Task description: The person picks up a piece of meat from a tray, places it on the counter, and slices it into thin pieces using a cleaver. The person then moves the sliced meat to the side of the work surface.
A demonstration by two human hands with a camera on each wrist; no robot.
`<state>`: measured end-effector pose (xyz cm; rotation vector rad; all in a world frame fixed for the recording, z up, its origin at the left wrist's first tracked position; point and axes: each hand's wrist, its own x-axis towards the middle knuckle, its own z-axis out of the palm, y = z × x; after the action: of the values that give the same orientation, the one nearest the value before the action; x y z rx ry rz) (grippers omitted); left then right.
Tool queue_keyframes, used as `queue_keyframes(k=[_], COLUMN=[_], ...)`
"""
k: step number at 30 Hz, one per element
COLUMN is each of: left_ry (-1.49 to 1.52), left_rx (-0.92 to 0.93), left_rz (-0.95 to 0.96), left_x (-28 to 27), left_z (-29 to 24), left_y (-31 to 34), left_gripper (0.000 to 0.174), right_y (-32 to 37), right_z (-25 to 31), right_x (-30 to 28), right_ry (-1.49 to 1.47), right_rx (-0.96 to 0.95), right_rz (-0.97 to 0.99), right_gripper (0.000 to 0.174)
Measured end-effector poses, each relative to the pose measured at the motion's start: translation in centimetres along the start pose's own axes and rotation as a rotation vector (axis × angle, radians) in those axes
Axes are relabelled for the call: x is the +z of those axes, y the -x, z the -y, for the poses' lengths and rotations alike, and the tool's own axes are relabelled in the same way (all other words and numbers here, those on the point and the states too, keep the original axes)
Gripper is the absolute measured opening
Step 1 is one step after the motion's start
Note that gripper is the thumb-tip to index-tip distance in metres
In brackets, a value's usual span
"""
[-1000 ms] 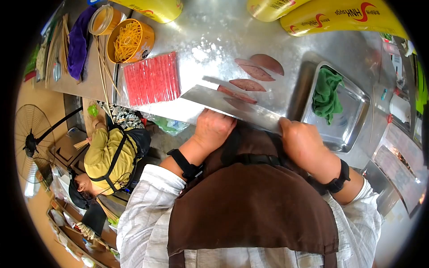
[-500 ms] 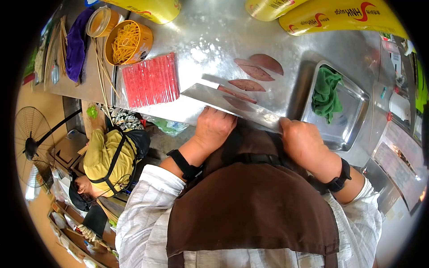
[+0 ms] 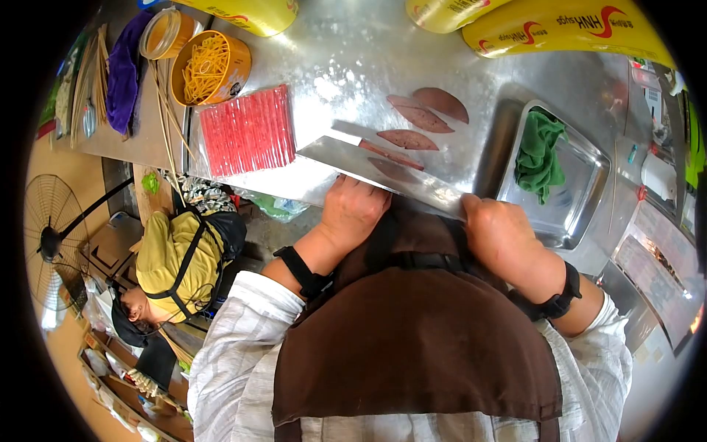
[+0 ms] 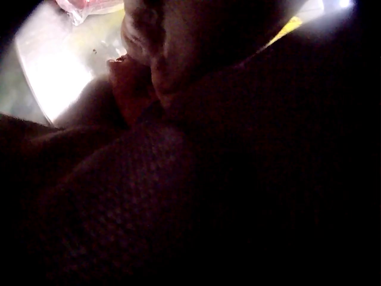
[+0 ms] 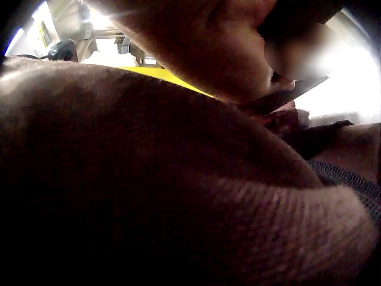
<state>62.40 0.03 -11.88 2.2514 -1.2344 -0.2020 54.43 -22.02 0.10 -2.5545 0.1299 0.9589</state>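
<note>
Seeing no clear shift from half a second ago, we read slicing as paused: right hand (image 3: pixel 499 234) grips knife (image 3: pixel 377 173), left hand (image 3: pixel 355 211) we can't tell, slices (image 3: pixel 418 118) beyond on counter (image 3: pixel 383 44).

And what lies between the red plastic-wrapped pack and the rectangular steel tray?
The head view shows thin reddish slices and a wide steel knife blade.

I see both forearms (image 3: pixel 318 249) angled inward. The left hand (image 3: pixel 356 210) is bent (fingertips hidden); the right hand (image 3: pixel 501 234) grips.
</note>
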Motion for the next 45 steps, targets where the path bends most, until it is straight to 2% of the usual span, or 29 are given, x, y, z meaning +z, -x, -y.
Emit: queue_keyframes(k=[1,4,6,7,10,28,31,34,40,45], left_ry=[0.001,-0.038,-0.037,-0.037,-0.020,-0.005,-0.001,-0.003,0.008,-0.004], left_rx=[0.000,0.003,0.011,0.015,0.013,0.009,0.027,0.029,0.041,0.084], left_rz=[0.001,-0.046,-0.055,-0.060,0.017,-0.002,-0.038,0.014,0.024,-0.021], left_x=[-0.1,-0.1,0.0,0.0,0.0,-0.2,0.0,-0.4,0.2,0.2], left_z=[0.0,-0.3,-0.3,-0.3,0.0,0.1,0.2,0.3,0.7,0.6], left_y=[0.0,-0.3,-0.3,-0.3,0.2,-0.2,-0.3,-0.4,-0.1,-0.3], left_gripper=[0.030,0.011,0.011,0.010,0.036,0.032,0.011,0.027,0.021,0.015], right_y=[0.0,0.1,0.1,0.2,0.2,-0.7,-1.2,-1.7,-2.4,-3.4], right_z=[0.0,0.0,-0.1,-0.1,-0.1,-0.3,-0.2,-0.1,-0.1,0.2], right_x=[0.1,0.1,0.3,0.3,0.2,0.3,0.0,-0.1,0.6,-0.1], right_ry=[0.007,0.018,0.023,0.026,0.016,-0.060,-0.071,-0.039,-0.063,0.012], right_rx=[-0.003,-0.003,-0.010,-0.013,-0.014,0.023,0.048,0.075,0.134,0.121], right_rz=[-0.003,0.002,-0.007,-0.011,-0.009,0.045,0.100,0.153,0.137,0.202], right_gripper=[0.010,0.011,0.011,0.011,0.011,0.011,0.013,0.015,0.011,0.014])
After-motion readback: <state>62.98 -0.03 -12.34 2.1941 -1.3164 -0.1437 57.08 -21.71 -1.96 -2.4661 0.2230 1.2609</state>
